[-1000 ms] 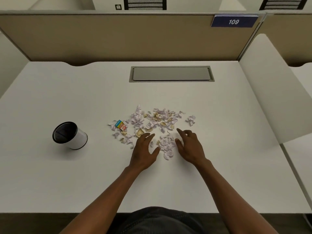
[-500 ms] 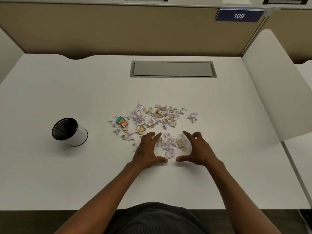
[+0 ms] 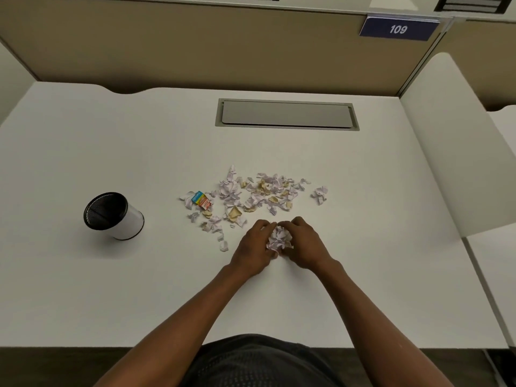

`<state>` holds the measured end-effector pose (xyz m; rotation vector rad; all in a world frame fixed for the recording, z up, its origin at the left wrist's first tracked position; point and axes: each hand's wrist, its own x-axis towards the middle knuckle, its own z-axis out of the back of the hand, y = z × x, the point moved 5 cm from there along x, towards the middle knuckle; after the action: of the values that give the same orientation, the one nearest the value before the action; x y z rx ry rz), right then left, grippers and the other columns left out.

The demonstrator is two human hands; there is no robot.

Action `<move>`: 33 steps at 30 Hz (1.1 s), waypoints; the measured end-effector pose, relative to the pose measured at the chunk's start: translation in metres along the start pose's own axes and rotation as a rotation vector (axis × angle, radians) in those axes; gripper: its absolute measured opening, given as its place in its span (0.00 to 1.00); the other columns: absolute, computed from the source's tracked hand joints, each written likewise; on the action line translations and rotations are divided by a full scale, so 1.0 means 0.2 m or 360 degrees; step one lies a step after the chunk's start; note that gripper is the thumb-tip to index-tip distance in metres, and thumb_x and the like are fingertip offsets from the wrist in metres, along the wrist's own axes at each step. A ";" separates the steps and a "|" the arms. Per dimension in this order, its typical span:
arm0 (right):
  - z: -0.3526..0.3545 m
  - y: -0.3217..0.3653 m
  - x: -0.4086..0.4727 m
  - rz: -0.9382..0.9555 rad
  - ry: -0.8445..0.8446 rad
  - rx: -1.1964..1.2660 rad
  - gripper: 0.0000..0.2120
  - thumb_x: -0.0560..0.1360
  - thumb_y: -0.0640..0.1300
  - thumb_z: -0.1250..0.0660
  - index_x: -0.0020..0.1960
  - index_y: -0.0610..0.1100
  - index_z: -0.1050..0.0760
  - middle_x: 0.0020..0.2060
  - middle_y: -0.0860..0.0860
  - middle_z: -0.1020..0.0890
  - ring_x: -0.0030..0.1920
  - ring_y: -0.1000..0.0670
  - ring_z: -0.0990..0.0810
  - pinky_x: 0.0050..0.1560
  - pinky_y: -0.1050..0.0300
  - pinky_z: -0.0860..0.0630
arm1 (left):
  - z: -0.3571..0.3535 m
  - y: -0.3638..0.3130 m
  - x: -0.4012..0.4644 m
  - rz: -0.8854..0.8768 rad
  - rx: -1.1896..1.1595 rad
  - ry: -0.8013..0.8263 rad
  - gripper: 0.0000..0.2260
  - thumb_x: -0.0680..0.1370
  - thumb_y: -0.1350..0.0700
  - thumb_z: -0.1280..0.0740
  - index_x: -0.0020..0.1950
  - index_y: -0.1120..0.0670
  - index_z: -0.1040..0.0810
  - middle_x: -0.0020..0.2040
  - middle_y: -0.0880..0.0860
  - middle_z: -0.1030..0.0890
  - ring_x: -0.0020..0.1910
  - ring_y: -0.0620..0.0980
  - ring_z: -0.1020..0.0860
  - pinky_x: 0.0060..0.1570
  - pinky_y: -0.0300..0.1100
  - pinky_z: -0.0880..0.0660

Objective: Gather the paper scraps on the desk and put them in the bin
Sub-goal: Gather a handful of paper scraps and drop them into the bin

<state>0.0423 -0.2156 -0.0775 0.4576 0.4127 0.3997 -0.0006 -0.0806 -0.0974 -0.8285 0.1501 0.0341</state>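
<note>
seen from above, a person's left hand [image 3: 252,248] and right hand [image 3: 305,245] cup together around a small wad of crumpled white and lilac paper scraps [image 3: 279,238] on the white bench [image 3: 111,289], both closed on it, seemingly pressing loose bits into one clump that can be lifted. beyond the wad, most of the white, lilac and tan scraps [image 3: 259,191] lie scattered, and well to its left stands the small round bin with black mesh inside and a white wall [image 3: 113,215], nothing visible in it.

Pale paper scraps [image 3: 259,194] strewn mid-desk [image 3: 111,289]; bin [image 3: 113,215] upright, well left.
</note>
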 end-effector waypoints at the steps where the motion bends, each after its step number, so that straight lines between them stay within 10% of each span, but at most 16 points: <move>1: -0.01 0.01 0.00 0.0005 -0.0031 0.0036 0.29 0.68 0.49 0.22 0.67 0.48 0.25 0.56 0.46 0.24 0.52 0.45 0.20 0.50 0.57 0.26 | 0.00 0.00 0.00 0.0006 -0.0028 -0.0038 0.30 0.71 0.58 0.23 0.71 0.56 0.27 0.65 0.53 0.25 0.60 0.51 0.23 0.59 0.37 0.27; 13: -0.06 0.08 0.04 -0.0185 -0.0069 0.0855 0.18 0.68 0.44 0.20 0.57 0.49 0.18 0.48 0.54 0.14 0.49 0.52 0.15 0.55 0.51 0.18 | 0.16 0.13 -0.06 0.0357 -0.0469 -0.0267 0.20 0.72 0.64 0.24 0.63 0.53 0.18 0.57 0.51 0.16 0.46 0.40 0.19 0.42 0.21 0.27; 22: -0.01 0.44 0.12 0.0039 0.0117 0.1335 0.16 0.70 0.36 0.23 0.56 0.48 0.17 0.49 0.50 0.13 0.51 0.46 0.15 0.57 0.46 0.18 | 0.54 0.19 -0.21 0.0364 -0.0751 -0.0543 0.18 0.71 0.58 0.22 0.58 0.44 0.17 0.48 0.34 0.18 0.46 0.31 0.20 0.41 0.24 0.25; 33: -0.06 1.11 0.29 0.0374 0.0400 0.1398 0.16 0.70 0.33 0.25 0.57 0.42 0.17 0.51 0.43 0.14 0.49 0.48 0.16 0.55 0.47 0.18 | 1.07 0.41 -0.48 0.0399 -0.0889 -0.0912 0.15 0.72 0.57 0.22 0.57 0.44 0.16 0.51 0.41 0.14 0.49 0.41 0.16 0.49 0.36 0.20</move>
<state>0.0249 -0.0031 0.0061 1.3264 0.7825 0.4950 -0.0775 0.1351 -0.0013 -1.3176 -0.3130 0.5651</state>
